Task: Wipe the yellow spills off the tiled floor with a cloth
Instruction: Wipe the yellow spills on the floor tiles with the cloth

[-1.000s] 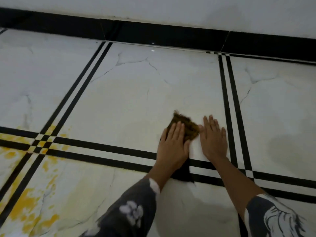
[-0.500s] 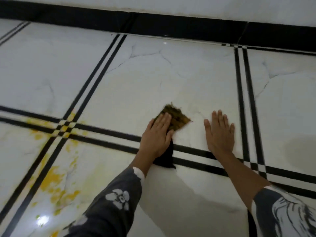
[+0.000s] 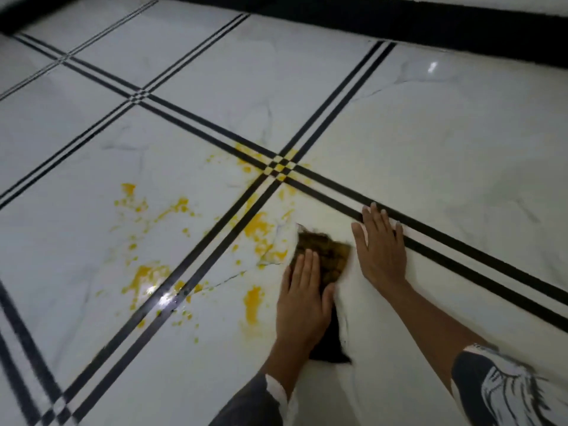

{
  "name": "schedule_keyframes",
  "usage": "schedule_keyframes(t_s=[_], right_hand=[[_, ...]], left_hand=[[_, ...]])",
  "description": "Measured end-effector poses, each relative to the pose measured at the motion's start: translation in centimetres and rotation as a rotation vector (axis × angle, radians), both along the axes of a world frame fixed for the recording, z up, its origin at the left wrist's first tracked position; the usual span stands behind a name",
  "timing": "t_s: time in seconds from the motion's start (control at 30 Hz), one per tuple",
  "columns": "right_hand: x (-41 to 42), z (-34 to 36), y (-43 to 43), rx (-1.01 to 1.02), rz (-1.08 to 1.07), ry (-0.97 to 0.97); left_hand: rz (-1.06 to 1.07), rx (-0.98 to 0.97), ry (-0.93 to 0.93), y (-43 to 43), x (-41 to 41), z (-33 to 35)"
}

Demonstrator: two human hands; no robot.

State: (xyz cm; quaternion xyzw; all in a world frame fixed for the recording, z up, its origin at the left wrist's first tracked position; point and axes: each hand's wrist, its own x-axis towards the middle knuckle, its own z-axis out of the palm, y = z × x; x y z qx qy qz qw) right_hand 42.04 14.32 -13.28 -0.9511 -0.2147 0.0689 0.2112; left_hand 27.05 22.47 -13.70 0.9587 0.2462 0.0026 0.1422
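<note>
Nearest the camera, two dark patterned sleeves are seen, the left sleeve [image 3: 255,401] with a pale cuff and the right sleeve [image 3: 504,385] printed in white. A bit further out, the left hand [image 3: 302,302] is laid flat on the cloth [image 3: 327,256], fingers straight and together, pressing rather than gripping. The cloth's brownish, stained end is stuck out past the fingertips, and a darker part is trailed back under the palm toward the wrist. Just beside it, the right hand [image 3: 381,250] is planted palm-down on the bare tiled floor [image 3: 430,167], fingers slightly spread, nothing held, fingertips reaching a black double stripe [image 3: 461,259].

The yellow spills [image 3: 258,232] are found right off the left hand's outer side: one streak close by the knuckles, a big blotch touching the cloth's left edge, and lots of splatter scattered further left across another double stripe. More yellow is seen beyond the fingertips at the stripe crossing [image 3: 281,166]. Far past everything, a black skirting band [image 3: 430,29] is run along the wall
</note>
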Motion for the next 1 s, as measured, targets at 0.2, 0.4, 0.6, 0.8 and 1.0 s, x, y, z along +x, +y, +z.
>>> schedule_keyframes(t_s=[0.2, 0.4, 0.6, 0.8, 1.0], right_hand=[[-2.4, 0.1, 3.5, -0.054, 0.144, -0.030], [-4.7, -0.8, 4.8, -0.113, 0.225, -0.059], [-3.2, -1.1, 5.3, -0.150, 0.182, -0.103], [-2.8, -1.5, 5.0, -0.158, 0.195, -0.119], [-2.6, -1.3, 5.0, -0.128, 0.200, -0.095]], left_hand=[[0.197, 0.061, -0.057, 3.9, -7.9, -0.8], [0.530, -0.032, -0.018, 7.2, -2.4, 0.0], [0.179, 0.024, -0.058, 6.5, -6.2, -0.5], [0.489, -0.011, 0.006, 8.9, 0.3, -0.3], [0.034, -0.018, -0.001, 7.1, -2.3, -0.4]])
